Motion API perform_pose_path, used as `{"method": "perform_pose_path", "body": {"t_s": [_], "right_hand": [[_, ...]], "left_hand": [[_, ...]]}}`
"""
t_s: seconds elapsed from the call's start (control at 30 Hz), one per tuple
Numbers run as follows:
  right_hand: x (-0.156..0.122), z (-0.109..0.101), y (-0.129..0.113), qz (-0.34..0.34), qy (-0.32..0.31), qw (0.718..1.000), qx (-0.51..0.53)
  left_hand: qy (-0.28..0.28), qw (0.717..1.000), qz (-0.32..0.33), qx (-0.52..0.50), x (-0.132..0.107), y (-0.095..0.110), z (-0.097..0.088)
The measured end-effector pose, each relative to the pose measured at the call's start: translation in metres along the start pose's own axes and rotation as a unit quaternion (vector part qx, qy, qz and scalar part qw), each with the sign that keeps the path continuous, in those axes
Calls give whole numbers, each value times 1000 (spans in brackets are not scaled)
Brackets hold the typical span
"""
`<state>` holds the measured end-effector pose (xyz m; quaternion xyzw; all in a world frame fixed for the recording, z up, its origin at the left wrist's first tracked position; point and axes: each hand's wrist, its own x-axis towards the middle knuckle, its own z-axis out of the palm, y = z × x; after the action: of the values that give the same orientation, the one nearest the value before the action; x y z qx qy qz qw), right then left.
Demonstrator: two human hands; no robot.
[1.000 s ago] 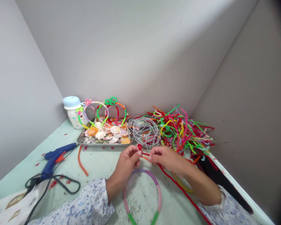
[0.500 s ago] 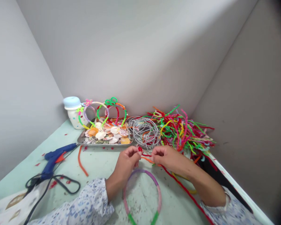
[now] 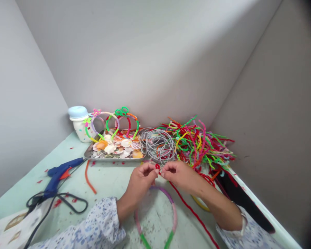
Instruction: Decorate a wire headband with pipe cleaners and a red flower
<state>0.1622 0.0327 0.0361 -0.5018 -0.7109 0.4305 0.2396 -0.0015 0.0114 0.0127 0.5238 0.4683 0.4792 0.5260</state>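
Observation:
My left hand (image 3: 142,177) and my right hand (image 3: 178,175) meet above the table, both pinching a red pipe cleaner (image 3: 194,214). Its end is curled into a small loop (image 3: 157,167) between my fingertips. The rest of it trails down to the right under my right forearm. Below my hands lies a headband (image 3: 174,214) wrapped in purple, pink and green.
A metal tray of shells (image 3: 115,149) sits behind, with decorated headbands (image 3: 111,121) and a white jar (image 3: 79,126). Bare wire headbands (image 3: 159,147) and a heap of pipe cleaners (image 3: 202,143) lie to the right. A blue glue gun (image 3: 58,174) and cord lie left.
My hands have drawn closer together, and the red pipe cleaner's end is now curled tighter into a small loop between the fingertips.

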Motion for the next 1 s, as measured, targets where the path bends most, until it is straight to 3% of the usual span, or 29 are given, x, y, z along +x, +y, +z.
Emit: {"method": "perform_pose_path", "body": {"t_s": [0.17, 0.47, 0.67, 0.8, 1.0], "right_hand": [[-3, 1, -2, 66, -33, 997, 33], [1, 8, -11, 97, 16, 974, 206], [4, 16, -9, 90, 44, 958, 269], [3, 14, -11, 81, 30, 956, 282], [-1, 8, -14, 80, 10, 976, 204]], "left_hand": [[14, 999, 16, 31, -1, 1, 1], [18, 1000, -9, -6, -3, -4, 4], [15, 999, -36, -33, -4, -2, 6], [20, 997, -50, -54, -2, -6, 3], [26, 996, -43, -70, -1, -9, 2]]}}
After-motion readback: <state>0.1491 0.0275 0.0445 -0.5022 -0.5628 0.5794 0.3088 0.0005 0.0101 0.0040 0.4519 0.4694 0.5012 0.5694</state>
